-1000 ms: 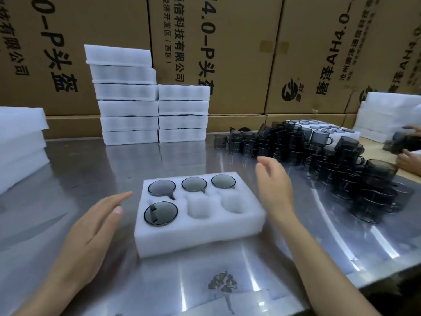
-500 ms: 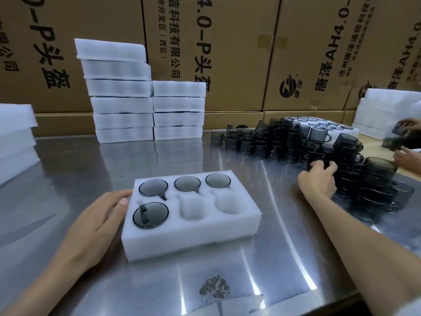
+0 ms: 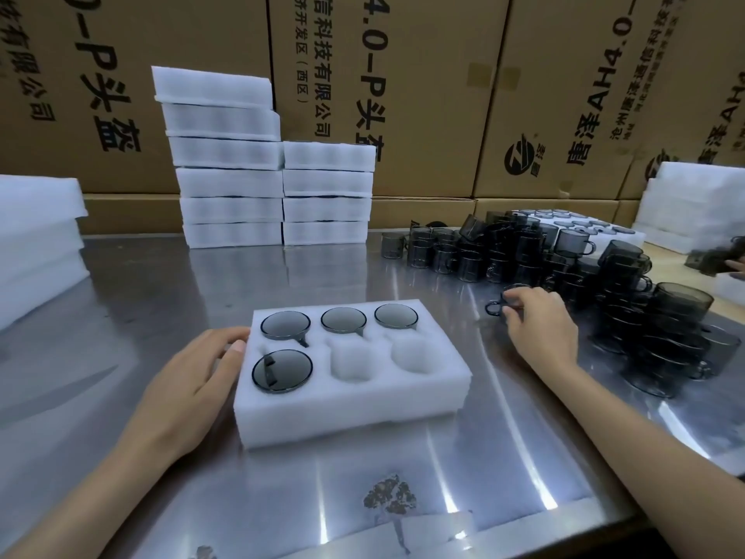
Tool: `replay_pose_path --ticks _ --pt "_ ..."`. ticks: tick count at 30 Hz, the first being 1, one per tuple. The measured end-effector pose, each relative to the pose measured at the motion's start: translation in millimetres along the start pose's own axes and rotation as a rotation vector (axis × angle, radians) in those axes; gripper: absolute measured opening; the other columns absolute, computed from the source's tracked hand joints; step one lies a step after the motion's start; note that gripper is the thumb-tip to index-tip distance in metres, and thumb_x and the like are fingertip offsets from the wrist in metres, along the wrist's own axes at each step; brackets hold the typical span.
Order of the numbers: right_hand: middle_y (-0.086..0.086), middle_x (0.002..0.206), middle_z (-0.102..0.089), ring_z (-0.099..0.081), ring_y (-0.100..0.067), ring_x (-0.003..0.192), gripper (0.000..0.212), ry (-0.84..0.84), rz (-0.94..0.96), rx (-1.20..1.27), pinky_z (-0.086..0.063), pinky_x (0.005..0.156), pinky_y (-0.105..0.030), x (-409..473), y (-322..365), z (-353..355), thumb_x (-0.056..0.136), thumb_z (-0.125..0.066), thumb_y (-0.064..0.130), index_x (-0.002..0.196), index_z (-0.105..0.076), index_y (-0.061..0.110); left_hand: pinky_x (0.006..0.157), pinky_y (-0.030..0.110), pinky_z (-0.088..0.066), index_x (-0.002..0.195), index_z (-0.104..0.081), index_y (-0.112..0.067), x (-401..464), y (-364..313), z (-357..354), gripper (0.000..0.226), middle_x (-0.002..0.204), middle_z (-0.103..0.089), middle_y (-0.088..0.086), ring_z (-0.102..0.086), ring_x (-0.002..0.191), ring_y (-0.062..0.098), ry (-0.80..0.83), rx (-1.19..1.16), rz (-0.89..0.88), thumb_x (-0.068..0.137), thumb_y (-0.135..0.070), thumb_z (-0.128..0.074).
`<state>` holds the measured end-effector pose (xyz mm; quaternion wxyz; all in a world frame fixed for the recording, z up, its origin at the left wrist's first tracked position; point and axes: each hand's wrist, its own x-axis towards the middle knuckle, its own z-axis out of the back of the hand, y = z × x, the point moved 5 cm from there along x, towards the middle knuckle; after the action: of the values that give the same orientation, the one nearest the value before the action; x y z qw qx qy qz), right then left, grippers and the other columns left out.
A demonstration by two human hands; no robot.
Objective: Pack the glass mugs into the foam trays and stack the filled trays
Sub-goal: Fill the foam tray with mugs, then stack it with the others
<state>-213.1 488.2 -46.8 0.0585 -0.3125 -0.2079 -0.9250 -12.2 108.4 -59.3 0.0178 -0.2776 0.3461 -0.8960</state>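
A white foam tray (image 3: 354, 409) lies on the steel table in front of me. Several smoky glass mugs sit in its pockets, one of them at the front left (image 3: 282, 371). Two front pockets, the middle (image 3: 351, 361) and the right (image 3: 412, 355), hold nothing. My left hand (image 3: 189, 389) rests flat against the tray's left side, fingers straight. My right hand (image 3: 538, 330) grips a glass mug (image 3: 500, 305) at the near edge of the mug pile (image 3: 564, 268), its handle pointing left.
Two stacks of foam trays (image 3: 274, 187) stand at the back against cardboard boxes (image 3: 423, 94). More foam (image 3: 36, 244) lies at the far left and at the far right (image 3: 693, 203). Another person's hand (image 3: 735, 264) shows at the right edge.
My right hand reached right from the tray to the mug pile and closed on a mug. My left hand moved in to touch the tray's left side.
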Motion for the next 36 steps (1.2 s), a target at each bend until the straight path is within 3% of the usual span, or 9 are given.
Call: replay_pose_path --ticks 5,8,11,13,17,19,21,28,36 --pt "0.011 0.079 -0.058 -0.047 -0.018 0.092 0.008 -0.01 0.164 0.074 -0.036 0.059 -0.029 -16 25 6 0.085 -0.068 0.03 0.085 -0.069 0.021 0.089 0.035 -0.043 0.109 -0.057 -0.043 0 1 -1 0.04 0.11 -0.059 -0.022 -0.054 0.105 0.004 -0.01 0.003 -0.003 0.086 -0.056 -0.027" --pt "0.005 0.091 -0.055 -0.046 -0.022 0.102 0.013 -0.007 0.162 0.152 -0.035 0.072 -0.03 -20 31 2 0.082 -0.071 0.026 0.074 -0.065 0.018 0.091 0.037 -0.043 0.111 -0.057 -0.04 0 3 -1 0.047 0.111 -0.059 -0.019 -0.053 0.107 0.005 -0.002 0.015 -0.004 0.084 -0.06 -0.024" --pt "-0.002 0.102 -0.062 -0.052 -0.024 0.11 0.022 0.109 0.073 0.296 -0.038 0.085 -0.033 -22 33 -5 0.083 -0.067 0.023 0.066 -0.053 0.017 0.089 0.036 -0.043 0.107 -0.054 -0.047 1 4 -2 0.041 0.109 -0.058 -0.022 -0.052 0.105 0.004 0.001 0.028 0.003 0.084 -0.061 -0.023" --pt "0.002 0.09 -0.061 -0.058 -0.021 0.094 0.024 0.163 0.006 0.349 -0.045 0.081 -0.038 -25 35 -6 0.083 -0.065 0.029 0.066 -0.049 0.019 0.089 0.035 -0.043 0.106 -0.053 -0.05 1 5 -2 0.036 0.109 -0.058 -0.022 -0.052 0.105 0.004 -0.001 0.03 0.006 0.086 -0.059 -0.024" --pt "0.008 0.094 -0.055 -0.054 -0.01 0.087 0.031 0.005 -0.115 0.576 -0.047 0.078 -0.036 -31 52 13 0.079 -0.069 0.042 0.096 -0.049 0.026 0.087 0.034 -0.043 0.106 -0.053 -0.049 0 5 -2 0.038 0.108 -0.058 -0.024 -0.052 0.104 0.002 -0.01 0.037 0.003 0.085 -0.06 -0.023" --pt "0.011 0.093 -0.052 -0.051 -0.001 0.086 0.03 -0.06 -0.061 0.689 -0.043 0.074 -0.027 -36 77 32 0.077 -0.066 0.047 0.098 -0.051 0.031 0.087 0.034 -0.043 0.107 -0.054 -0.048 0 5 -2 0.04 0.108 -0.058 -0.024 -0.052 0.103 0.002 -0.012 0.041 0.006 0.085 -0.06 -0.023" --pt "0.01 0.09 -0.053 -0.052 0.001 0.082 0.021 -0.051 0.079 0.728 -0.041 0.07 -0.021 -43 111 51 0.074 -0.06 0.048 0.087 -0.057 0.032 0.089 0.036 -0.044 0.109 -0.056 -0.046 1 5 -2 0.043 0.108 -0.058 -0.023 -0.053 0.104 0.002 -0.01 0.04 0.008 0.085 -0.06 -0.023" --pt "0.012 0.087 -0.053 -0.052 -0.004 0.084 0.016 0.174 0.349 0.535 -0.043 0.067 -0.027 -82 208 53 0.081 -0.055 0.047 0.087 -0.051 0.033 0.084 0.032 -0.043 0.106 -0.055 -0.046 0 4 -1 0.038 0.105 -0.058 -0.023 -0.052 0.1 0.0 -0.017 0.034 0.013 0.086 -0.057 -0.025" --pt "0.01 0.08 -0.041 -0.044 -0.012 0.08 0.014 0.31 0.283 0.275 -0.028 0.055 -0.025 -91 218 32 0.082 -0.05 0.048 0.088 -0.052 0.035 0.083 0.03 -0.043 0.102 -0.055 -0.047 1 5 0 0.033 0.103 -0.059 -0.02 -0.053 0.098 0.0 -0.031 0.009 0.019 0.087 -0.055 -0.027"
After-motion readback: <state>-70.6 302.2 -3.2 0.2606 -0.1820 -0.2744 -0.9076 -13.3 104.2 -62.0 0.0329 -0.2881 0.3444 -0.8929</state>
